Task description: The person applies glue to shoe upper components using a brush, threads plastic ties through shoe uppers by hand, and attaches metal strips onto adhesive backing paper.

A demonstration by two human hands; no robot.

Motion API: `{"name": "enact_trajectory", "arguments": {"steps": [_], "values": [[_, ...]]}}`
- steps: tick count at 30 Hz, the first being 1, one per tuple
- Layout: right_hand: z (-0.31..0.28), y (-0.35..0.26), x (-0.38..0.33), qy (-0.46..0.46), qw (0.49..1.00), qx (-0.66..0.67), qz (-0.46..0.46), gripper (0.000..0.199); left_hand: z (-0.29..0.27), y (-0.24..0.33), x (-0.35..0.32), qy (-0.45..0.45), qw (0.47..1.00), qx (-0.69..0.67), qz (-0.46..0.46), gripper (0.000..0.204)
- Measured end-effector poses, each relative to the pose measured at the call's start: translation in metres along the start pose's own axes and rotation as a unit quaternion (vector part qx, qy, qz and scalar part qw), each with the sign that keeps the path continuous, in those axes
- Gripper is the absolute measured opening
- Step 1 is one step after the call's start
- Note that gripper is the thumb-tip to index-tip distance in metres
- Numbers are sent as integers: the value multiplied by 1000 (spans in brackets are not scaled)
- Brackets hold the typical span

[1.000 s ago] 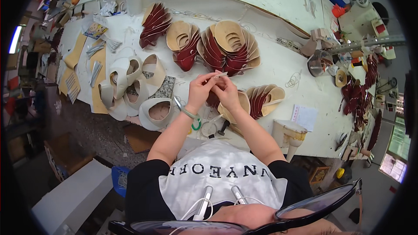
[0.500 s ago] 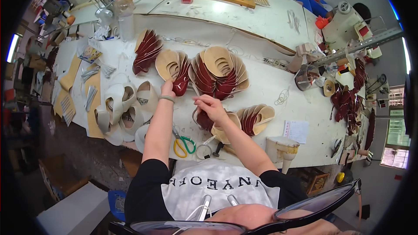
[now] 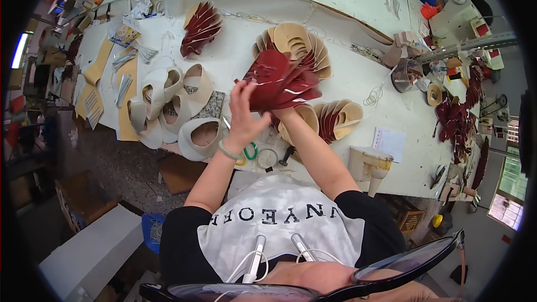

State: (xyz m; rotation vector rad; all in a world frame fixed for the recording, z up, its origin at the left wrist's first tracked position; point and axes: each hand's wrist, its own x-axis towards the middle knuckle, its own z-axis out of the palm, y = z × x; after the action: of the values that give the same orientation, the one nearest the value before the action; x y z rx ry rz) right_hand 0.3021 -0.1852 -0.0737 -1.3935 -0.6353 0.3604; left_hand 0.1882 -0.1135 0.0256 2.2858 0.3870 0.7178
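1. The biggest risk sits in the fanned stack of dark red leather pieces (image 3: 279, 81), lifted clear of the white worktable (image 3: 358, 72) and held above its front half. The pieces look thin and glossy and are splayed like cards, so a loose one could probably slide out and drop among the other stacks.
2. The left hand (image 3: 241, 116) is closed on the near edge of the stack, fingers curled up against it. The right hand (image 3: 286, 113) is almost wholly hidden under the fan; it seems to clasp the stack from below, but how its fingers lie cannot be told. With the hold at one end only, the far tips are free to sag or spread.
3. Directly beneath lies the fan of tan and red insoles (image 3: 330, 118), and farther back the larger fan of tan insoles (image 3: 296, 45). A falling piece would likely land among them and upset their order.
4. Near the left wrist the green-handled scissors (image 3: 249, 151) lie at the table's front edge; an elbow pulling back could knock them off.
5. Against the frame half a second earlier, the left hand was stretched out to the red pieces lying flat beside the tan fans and the right hand hovered over the nearer fan; now both are together on the raised stack, and that place on the table shows bare.
6. The white shoe uppers (image 3: 168, 106) at the left lie as before.
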Motion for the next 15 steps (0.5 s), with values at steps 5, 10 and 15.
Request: {"name": "enact_trajectory", "arguments": {"steps": [5, 10, 15], "values": [[-22, -65, -27, 12, 862, 400, 311, 28, -15, 14, -16, 48, 860, -499, -94, 33], [-40, -63, -47, -30, 830, 488, 267, 29, -27, 19, -16, -54, 946, -285, -147, 9], [-41, -88, -55, 10, 840, 464, 280, 28, -37, 23, -8, -117, 946, -247, -175, 15]]}}
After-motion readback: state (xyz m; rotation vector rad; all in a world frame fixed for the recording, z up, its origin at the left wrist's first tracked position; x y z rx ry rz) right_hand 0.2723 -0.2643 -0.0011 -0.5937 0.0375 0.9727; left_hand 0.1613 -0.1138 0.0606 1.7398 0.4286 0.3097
